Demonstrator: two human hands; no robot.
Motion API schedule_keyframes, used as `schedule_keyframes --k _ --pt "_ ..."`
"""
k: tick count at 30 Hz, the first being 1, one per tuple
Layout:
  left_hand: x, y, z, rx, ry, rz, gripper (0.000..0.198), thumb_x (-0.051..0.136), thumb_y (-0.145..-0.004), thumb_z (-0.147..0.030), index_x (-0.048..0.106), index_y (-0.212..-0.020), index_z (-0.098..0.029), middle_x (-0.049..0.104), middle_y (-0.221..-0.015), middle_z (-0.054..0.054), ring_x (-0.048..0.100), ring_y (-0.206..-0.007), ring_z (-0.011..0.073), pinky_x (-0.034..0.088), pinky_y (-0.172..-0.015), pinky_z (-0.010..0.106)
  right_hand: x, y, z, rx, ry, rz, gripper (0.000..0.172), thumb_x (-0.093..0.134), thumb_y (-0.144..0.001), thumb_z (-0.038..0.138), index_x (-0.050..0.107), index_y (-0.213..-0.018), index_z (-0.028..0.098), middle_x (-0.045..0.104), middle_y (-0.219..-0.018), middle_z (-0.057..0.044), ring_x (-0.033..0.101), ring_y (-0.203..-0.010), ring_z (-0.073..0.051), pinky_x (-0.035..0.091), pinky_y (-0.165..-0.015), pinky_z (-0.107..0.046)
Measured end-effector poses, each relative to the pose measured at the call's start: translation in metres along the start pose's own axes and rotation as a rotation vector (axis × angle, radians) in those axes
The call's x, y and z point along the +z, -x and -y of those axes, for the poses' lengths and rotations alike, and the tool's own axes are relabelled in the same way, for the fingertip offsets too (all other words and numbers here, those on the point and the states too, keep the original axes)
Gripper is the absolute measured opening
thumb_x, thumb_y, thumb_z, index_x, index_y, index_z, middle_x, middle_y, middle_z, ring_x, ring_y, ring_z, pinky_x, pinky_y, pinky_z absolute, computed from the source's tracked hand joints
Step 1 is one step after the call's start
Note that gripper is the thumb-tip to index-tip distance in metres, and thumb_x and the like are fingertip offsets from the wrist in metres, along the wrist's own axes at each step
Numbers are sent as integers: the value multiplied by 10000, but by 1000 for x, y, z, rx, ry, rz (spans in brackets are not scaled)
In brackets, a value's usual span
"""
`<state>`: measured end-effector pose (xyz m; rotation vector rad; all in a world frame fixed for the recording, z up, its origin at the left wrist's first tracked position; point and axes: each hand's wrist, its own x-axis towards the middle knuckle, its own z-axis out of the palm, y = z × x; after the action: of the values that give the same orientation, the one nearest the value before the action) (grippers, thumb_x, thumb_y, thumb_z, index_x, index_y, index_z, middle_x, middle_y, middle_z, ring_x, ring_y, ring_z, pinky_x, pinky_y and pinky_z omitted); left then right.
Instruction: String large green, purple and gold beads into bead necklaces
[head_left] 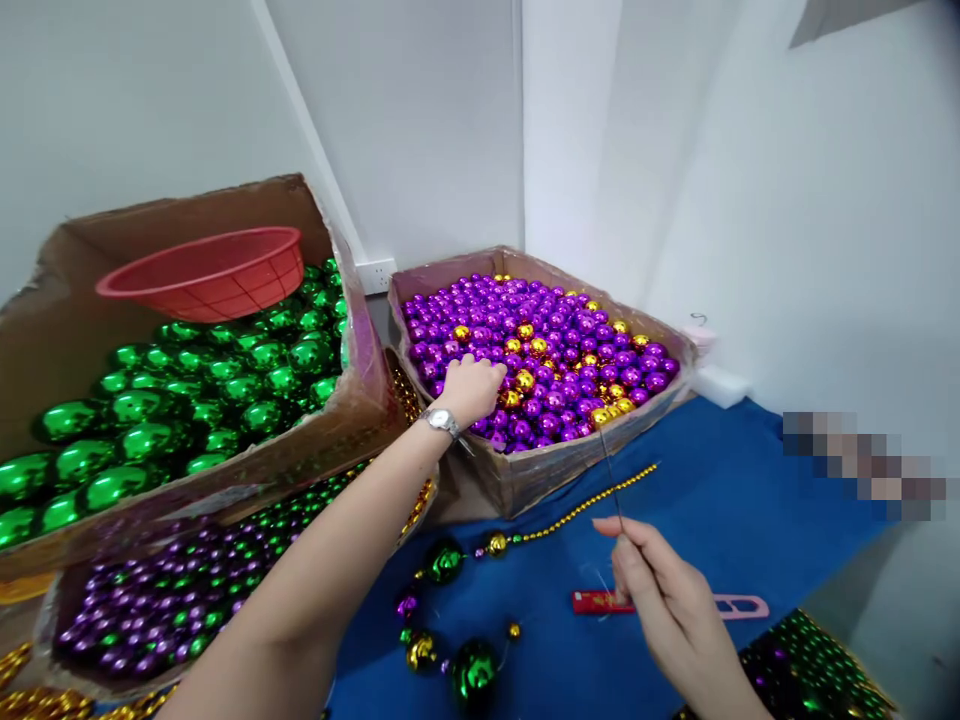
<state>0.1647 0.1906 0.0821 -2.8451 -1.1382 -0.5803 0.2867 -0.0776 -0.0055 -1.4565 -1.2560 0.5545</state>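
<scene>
My left hand [474,390], with a silver watch [441,421] on the wrist, reaches into a cardboard box [555,468] of shiny purple balls [442,310] and some gold ones. Its fingers curl down among the balls, and the fingertips are hidden. Over the blue cloth [720,480], my right hand [664,600] pinches a thin dark needle [611,475] that points up toward the box's front rim. Between the hands and below lies a bead strand [446,560] with large green, gold and purple balls and a run of small gold beads [592,500].
On the left stands a big carton of green balls [240,390] with a red plastic basket [210,275] on top. Nearer sits a box of small purple and green beads [157,610]. A flat red-and-pink tool [742,606] lies under my right hand. Walls close off the back.
</scene>
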Motion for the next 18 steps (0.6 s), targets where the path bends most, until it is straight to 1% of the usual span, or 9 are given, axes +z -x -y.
schedule_keyframes --k 2,4,6,8,10,12,14,16,18 --pt "-7 12 -7 1 33 -36 232 621 -742 -163 599 -973 -157 616 -930 111 549 -940 275 420 -838 420 4 0 0 -13 29 38 293 374 -985 339 570 -1145 192 527 -591 22 550 -521 -127 460 -508 -202" --pt "-18 36 -16 -27 244 -84 273 590 -793 -228 553 -1055 -157 598 -984 97 570 -895 225 458 -803 368 8 2 -1 -57 64 73 277 379 -983 309 574 -1150 208 590 -659 5 584 -551 -125 481 -537 -200" --pt "-26 68 -24 -127 809 -108 277 587 -818 -269 532 -1070 -166 597 -945 61 593 -814 177 495 -747 323 13 4 -4 -124 95 98 262 395 -975 279 593 -1135 220 660 -815 -33 639 -660 -139 517 -619 -211" --pt "-29 103 -30 -287 1331 -89 264 602 -820 -252 540 -1064 -171 608 -921 44 615 -790 160 516 -736 308 17 7 -7 -192 120 131 245 417 -965 247 605 -1122 222 680 -960 -56 665 -802 -161 534 -725 -236" --pt "-25 134 -33 -453 1654 -69 253 614 -812 -221 569 -1054 -164 633 -948 53 637 -789 156 526 -738 294 21 10 -10 -251 138 169 237 435 -956 208 597 -1130 220 685 -1006 -59 661 -906 -177 527 -812 -266" --pt "-18 157 -33 -589 1817 -67 257 620 -804 -207 598 -1054 -151 654 -995 74 650 -775 149 530 -726 272 25 12 -14 -301 163 206 237 453 -946 176 583 -1139 217 686 -1027 -57 659 -934 -182 524 -842 -285" --pt "-12 172 -31 -691 1894 -82 276 624 -798 -205 611 -1067 -145 665 -1014 87 655 -752 142 535 -703 256 29 15 -16 -337 197 240 240 462 -938 153 575 -1141 211 688 -1031 -57 662 -933 -184 526 -844 -297" --pt "-7 181 -28 -754 1928 -115 284 627 -796 -207 617 -1074 -147 673 -1003 84 655 -736 139 539 -683 247 32 17 -18 -362 230 270 244 464 -933 136 571 -1143 202 691 -1022 -59 669 -905 -182 533 -830 -302" --pt "-6 185 -25 -775 1947 -135 284 628 -798 -210 621 -1075 -147 676 -985 78 655 -736 141 541 -677 244 35 18 -19 -378 258 285 245 457 -934 131 574 -1142 186 695 -1004 -65 674 -885 -184 537 -819 -308"
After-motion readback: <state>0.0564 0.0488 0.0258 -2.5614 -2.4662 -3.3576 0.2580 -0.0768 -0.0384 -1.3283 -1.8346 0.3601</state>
